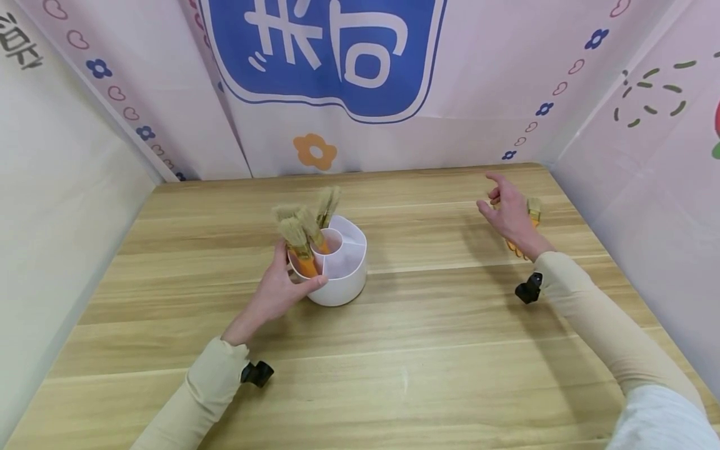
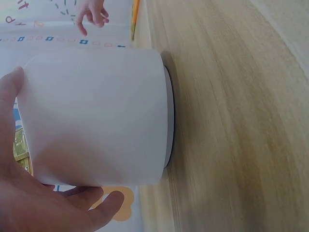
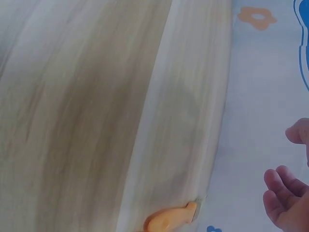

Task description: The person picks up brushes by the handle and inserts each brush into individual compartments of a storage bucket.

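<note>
A white round divided organizer (image 1: 340, 290) stands on the table, left of the middle. Several paintbrushes (image 1: 295, 236) with orange handles lean in its compartments, pale bristles up. My left hand (image 1: 277, 289) holds the organizer from the left, thumb at the front rim and fingers around the far side. In the left wrist view the organizer's smooth wall (image 2: 96, 116) fills the middle. Raised over the table's right side, my right hand (image 1: 510, 215) holds nothing, its fingers loosely bent. Beneath it lie orange-handled paintbrushes (image 1: 534, 207), partly hidden by the hand; an orange handle (image 3: 169, 220) shows in the right wrist view.
The wooden table (image 1: 394, 362) is enclosed by printed cloth at the back (image 1: 450, 144) and plain-toned panels on both sides. A black wrist camera (image 1: 257, 374) sits under the left sleeve, another (image 1: 529, 288) under the right.
</note>
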Tool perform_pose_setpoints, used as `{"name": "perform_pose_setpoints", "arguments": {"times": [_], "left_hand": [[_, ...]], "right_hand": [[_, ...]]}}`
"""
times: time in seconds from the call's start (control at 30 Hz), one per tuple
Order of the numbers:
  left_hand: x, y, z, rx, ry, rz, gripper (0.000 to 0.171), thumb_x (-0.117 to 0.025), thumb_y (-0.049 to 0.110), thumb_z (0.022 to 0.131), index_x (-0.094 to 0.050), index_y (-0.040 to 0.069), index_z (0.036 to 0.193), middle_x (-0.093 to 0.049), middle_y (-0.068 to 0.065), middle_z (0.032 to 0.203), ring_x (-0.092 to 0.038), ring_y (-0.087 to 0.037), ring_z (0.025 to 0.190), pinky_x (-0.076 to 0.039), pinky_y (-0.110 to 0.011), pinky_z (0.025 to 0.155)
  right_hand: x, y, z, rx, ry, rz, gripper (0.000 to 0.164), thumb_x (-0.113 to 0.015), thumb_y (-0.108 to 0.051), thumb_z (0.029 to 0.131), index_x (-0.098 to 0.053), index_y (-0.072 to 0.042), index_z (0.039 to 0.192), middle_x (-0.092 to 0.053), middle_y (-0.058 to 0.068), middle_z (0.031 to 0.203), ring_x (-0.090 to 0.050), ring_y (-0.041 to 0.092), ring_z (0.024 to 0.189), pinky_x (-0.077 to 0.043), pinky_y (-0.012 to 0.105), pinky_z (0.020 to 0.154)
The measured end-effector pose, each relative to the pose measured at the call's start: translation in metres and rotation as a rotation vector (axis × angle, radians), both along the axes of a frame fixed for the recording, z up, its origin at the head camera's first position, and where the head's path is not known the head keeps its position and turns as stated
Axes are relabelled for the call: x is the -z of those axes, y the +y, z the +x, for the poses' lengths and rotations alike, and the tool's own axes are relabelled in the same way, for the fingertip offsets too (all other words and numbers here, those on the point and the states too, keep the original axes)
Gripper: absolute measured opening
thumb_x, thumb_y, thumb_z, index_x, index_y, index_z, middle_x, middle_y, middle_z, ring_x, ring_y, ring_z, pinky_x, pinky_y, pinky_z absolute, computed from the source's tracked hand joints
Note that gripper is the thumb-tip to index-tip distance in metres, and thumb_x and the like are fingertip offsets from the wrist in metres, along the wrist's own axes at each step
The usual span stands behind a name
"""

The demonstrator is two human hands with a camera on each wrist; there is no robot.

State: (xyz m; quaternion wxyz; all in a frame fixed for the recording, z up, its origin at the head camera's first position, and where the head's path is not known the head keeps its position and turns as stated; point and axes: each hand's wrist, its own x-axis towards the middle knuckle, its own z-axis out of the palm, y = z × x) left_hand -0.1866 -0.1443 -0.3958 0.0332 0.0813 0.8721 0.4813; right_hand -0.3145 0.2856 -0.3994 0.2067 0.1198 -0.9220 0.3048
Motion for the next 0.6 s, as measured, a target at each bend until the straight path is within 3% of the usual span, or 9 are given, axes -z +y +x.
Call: {"name": "perform_pose_setpoints", "arguments": {"times": [0.2,0.6], "left_hand": [[0.0,0.0,0.0,0.001,0.0,0.003,0.094,-0.074,0.031,0.078,-0.012,0.009,0.145,-0.034,-0.019,0.145,-0.038,-0.038,0.132,-0.032,-0.055,0.109],[0.0,0.0,0.0,0.006,-0.004,-0.005,0.094,-0.074,0.032,0.078,-0.011,0.01,0.145,-0.034,-0.019,0.145,-0.038,-0.039,0.132,-0.031,-0.055,0.11]], "right_hand": [[0.004,0.01,-0.002,0.038,-0.03,0.003,0.053,-0.059,-0.005,0.085,-0.04,0.004,0.133,-0.052,0.023,0.09,-0.052,0.036,0.084,-0.042,0.044,0.075],[0.005,0.032,-0.007,0.13,-0.227,0.048,0.059,-0.054,-0.012,0.088,-0.031,0.0,0.14,-0.05,0.027,0.099,-0.052,0.039,0.088,-0.043,0.049,0.076]]}}
